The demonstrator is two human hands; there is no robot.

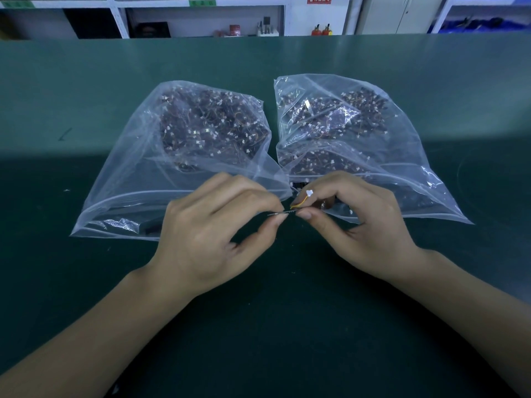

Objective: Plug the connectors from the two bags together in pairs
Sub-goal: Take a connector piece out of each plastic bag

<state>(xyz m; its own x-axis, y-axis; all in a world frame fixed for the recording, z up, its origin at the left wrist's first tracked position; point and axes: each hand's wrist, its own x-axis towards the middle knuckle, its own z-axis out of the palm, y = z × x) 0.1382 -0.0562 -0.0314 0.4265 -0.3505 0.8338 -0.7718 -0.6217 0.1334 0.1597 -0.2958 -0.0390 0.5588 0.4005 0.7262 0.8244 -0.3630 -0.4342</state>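
Left hand and right hand: each pinching a wired connector end. Align housings squarely, then press gently.

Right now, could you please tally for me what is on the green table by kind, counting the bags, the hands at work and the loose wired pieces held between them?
Clear plastic bags of connectors: 2, the left bag and the right bag
Hands: 2, the left hand and the right hand
Wired connector clearly visible between the fingertips: 1
Total: 5
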